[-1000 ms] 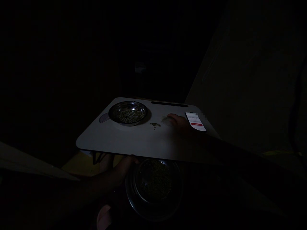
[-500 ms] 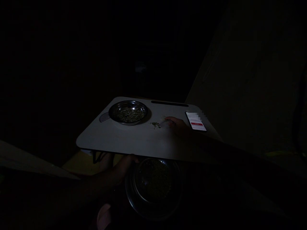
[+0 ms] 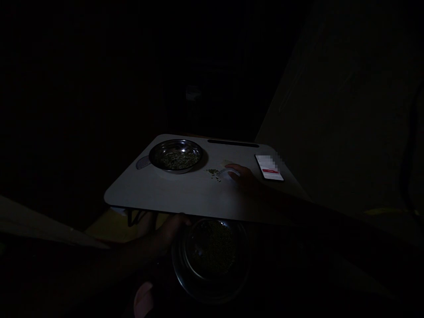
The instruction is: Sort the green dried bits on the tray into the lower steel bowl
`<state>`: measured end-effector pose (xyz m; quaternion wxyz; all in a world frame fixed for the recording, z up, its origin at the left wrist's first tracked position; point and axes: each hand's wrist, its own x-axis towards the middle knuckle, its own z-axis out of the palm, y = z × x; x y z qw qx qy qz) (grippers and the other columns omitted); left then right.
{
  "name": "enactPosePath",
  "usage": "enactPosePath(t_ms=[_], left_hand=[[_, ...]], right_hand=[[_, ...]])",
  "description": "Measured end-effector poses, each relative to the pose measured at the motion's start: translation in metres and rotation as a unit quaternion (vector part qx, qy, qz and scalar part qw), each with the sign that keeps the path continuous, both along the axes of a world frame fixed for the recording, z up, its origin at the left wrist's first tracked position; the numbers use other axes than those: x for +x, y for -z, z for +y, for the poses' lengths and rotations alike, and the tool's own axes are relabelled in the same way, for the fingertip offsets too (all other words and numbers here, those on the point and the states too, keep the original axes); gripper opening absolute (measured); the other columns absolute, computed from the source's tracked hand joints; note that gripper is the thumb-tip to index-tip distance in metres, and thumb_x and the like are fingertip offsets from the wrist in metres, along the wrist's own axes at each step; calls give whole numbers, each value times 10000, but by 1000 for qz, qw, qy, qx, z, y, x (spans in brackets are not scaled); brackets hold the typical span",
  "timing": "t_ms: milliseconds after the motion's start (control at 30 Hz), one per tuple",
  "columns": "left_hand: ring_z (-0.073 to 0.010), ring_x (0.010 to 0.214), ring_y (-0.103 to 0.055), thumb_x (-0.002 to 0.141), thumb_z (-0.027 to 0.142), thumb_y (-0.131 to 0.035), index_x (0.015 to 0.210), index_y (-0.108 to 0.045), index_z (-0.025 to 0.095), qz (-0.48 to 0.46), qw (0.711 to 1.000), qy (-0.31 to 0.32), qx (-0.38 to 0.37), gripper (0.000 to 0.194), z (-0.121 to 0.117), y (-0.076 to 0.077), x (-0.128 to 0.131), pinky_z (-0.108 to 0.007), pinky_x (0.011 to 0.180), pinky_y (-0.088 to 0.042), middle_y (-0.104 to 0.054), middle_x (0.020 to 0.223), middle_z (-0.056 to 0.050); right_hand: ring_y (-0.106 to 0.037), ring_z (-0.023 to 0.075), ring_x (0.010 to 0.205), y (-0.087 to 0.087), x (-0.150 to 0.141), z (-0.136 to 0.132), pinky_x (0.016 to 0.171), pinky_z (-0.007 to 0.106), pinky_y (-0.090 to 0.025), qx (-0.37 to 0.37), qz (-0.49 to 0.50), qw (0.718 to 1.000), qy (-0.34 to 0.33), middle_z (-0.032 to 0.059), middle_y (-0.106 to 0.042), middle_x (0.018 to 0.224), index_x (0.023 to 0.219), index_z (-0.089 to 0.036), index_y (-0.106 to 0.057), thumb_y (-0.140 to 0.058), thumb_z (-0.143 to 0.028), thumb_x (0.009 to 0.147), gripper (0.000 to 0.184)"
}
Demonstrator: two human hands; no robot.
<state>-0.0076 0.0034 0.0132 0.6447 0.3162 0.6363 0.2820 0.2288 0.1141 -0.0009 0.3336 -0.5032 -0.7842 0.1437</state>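
On the table [image 3: 159, 192], left of the right fingers [image 3: 234, 167], seeds [image 3: 212, 171] are scattered and a bowl [image 3: 179, 171] is set; right, a phone [image 3: 270, 170] is laid.

The upper bowl [image 3: 167, 148] is shiny metal, smooth, with bright spots of light. The lower bowl [image 3: 189, 289] is shiny metal too, just darker. From here I see that the table [image 3: 172, 190] is smooth and not very shiny. The phone [image 3: 270, 171] has a flat, glassy screen. The clear thing [image 3: 225, 172] in the right hand [image 3: 244, 176] looks like thin plastic.

Bowl [image 3: 180, 171] left on table [image 3: 165, 194], phone [image 3: 269, 168] right, grains [image 3: 212, 172] between
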Motion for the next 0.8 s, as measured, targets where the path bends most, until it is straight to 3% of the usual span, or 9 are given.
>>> enactPosePath(t_ms=[200, 333, 467, 667, 800], left_hand=[[-124, 344, -433, 514, 116, -458, 394, -492, 145, -15, 1000, -8, -17, 128, -3, -1, 3, -241, 383, -326, -480, 351, -6], [-117, 331, -420, 519, 101, -455, 378, -482, 157, -5, 999, -49, 21, 154, -6, -6, 6, -234, 366, -314, -472, 337, -2], [-132, 360, -464, 525, 95, -453, 405, -491, 159, -26, 999, -26, -10, 141, -4, -6, 4, -241, 377, -346, -508, 368, -8], [-153, 395, -493, 495, 118, -468, 474, -517, 146, -32, 999, -10, -13, 61, 0, 5, 0, -266, 411, -372, -534, 406, -16], [-150, 383, -483, 492, 146, -454, 490, -524, 137, -60, 998, 16, -29, 71, 1, 12, -2, -269, 408, -370, -542, 415, -25]], right_hand=[[-482, 165, 941, -3, -9, -6, 812, 318, -365, -9, -2, 999, -32, 45, -550, 1007, 1003, -185, -499, -382, -312, 749, 307], [-491, 164, 930, -3, -19, -14, 811, 315, -366, -12, 5, 998, -60, 55, -554, 1001, 994, -171, -508, -386, -303, 746, 306], [-494, 154, 925, -5, -32, -27, 798, 305, -372, -24, 12, 996, -80, 48, -559, 995, 991, -174, -514, -401, -253, 737, 289], [-541, 129, 747, -14, -49, -62, 668, 273, -417, -103, 11, 989, -105, 33, -599, 868, 977, -174, -531, -416, -201, 717, 286], [-529, 127, 794, -17, -56, -85, 694, 269, -407, -133, 27, 973, -184, 30, -590, 900, 955, -180, -541, -421, -194, 711, 272]])
